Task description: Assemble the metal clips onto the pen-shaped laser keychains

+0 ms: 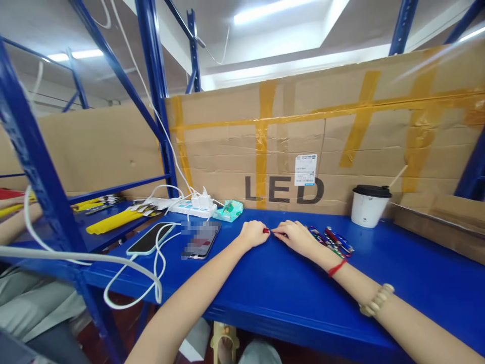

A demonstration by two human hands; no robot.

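Note:
My left hand [253,234] is closed around a small red piece [265,230], whose end sticks out between thumb and fingers; its kind is not clear. Close beside it, my right hand [294,235] has thumb and fingertips pinched together, pointing at the red piece. Whatever those fingertips hold is too small to make out. Just right of that hand, partly hidden behind its wrist, lies a loose pile of small shiny red, blue and green pieces [333,241] on the blue tabletop [280,288].
Left of my hands lie a dark-screened phone [202,240], another phone [149,238] with white cables, a power strip [185,207] and a teal packet [229,210]. A lidded paper cup [369,206] and a cardboard box [439,222] stand right. Another person's arm [18,222] shows far left.

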